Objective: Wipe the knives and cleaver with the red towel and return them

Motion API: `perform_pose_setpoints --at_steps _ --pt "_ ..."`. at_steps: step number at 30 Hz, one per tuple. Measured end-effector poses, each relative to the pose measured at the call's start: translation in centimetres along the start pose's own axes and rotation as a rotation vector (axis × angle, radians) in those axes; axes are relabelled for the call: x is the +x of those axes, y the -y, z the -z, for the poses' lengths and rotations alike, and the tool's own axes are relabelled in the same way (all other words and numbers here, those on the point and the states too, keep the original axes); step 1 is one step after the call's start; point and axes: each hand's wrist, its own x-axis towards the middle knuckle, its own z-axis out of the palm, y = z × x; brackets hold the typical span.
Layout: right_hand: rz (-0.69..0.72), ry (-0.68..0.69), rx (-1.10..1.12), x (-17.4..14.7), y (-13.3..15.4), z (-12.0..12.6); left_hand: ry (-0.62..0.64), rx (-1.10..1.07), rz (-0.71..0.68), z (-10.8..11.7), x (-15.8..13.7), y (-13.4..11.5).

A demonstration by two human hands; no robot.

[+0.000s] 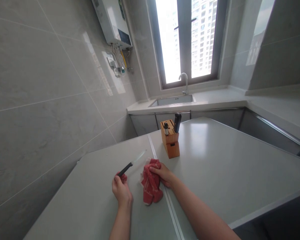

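Note:
My left hand (121, 190) is closed round the end of the black handle of a kitchen knife (125, 169). Its pale blade points away and to the right, above the table. In my right hand (164, 175) a crumpled red cloth (151, 186) with white markings is gripped, thumb on top, its lower folds hanging towards me. Cloth and blade are apart. Just beyond the cloth stands a wooden knife block (172, 146), with a black-handled knife (177, 122) and another dark-and-silver handle (166, 128) standing in its slots.
Both hands are over a light table (215, 173) with a seam down its middle. Behind it runs a white counter (215, 96) with a sink (172, 100) and faucet (185, 83) below a window. A tiled wall (52, 100) rises at the left, carrying a water heater (113, 23).

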Motion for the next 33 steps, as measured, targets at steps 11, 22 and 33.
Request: perform_pose_setpoints --at_steps 11,22,33 --pt "0.005 -0.058 0.090 0.5 -0.5 -0.2 0.195 -0.110 0.239 -0.4 -1.5 -0.5" --pt "0.009 -0.068 0.171 0.7 -0.7 -0.2 0.270 -0.166 0.374 -0.4 -1.7 -0.3" --pt "0.040 -0.047 0.184 0.8 -0.8 -0.2 0.402 -0.294 0.603 -0.7 -2.6 -0.1"
